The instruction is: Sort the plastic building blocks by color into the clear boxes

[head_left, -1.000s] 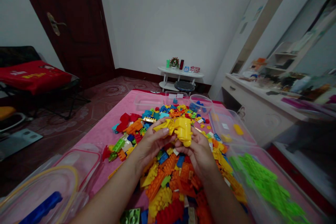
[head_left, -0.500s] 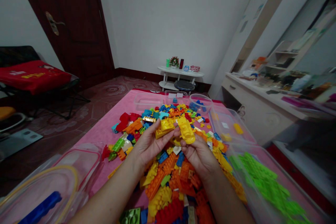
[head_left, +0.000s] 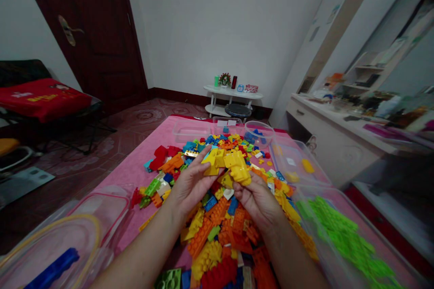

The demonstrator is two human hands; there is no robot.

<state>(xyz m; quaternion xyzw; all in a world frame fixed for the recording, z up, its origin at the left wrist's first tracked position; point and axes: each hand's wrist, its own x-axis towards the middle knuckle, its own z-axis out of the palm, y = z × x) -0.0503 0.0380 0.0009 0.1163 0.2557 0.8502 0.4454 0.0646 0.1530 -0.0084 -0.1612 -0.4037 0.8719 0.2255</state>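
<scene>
left hand (head_left: 190,185): centre frame, palm up, fingers curled under the yellow brick cluster (head_left: 213,159), thumb pressed on its near face; a closed pinch.
right hand (head_left: 258,199): just right of centre, fingers wrapped round the yellow moulded piece (head_left: 239,168), gripping it from below.
yellow brick cluster: sat above the left fingertips, tilted, studs facing up and away.
yellow moulded piece: was just right of the cluster at the same height. Edges met or nearly met; could not tell whether they touched.
both pieces: were held above the brick pile, clear of it.
brick pile (head_left: 220,230): mixed orange, yellow, red, blue and green bricks, spread from lower centre to mid frame under both wrists.
pink cloth (head_left: 135,169): lay under the pile.
green bricks (head_left: 339,235): lower right, bunched in a clear tub.
blue brick (head_left: 50,271): lower left corner, inside a clear round container.
clear bowl (head_left: 259,133): behind the pile, held blue pieces.
clear box (head_left: 307,165): right of the pile, one yellow piece inside.
white side table (head_left: 233,95): against the back wall, small items on top.
dark door (head_left: 91,31): upper left.
</scene>
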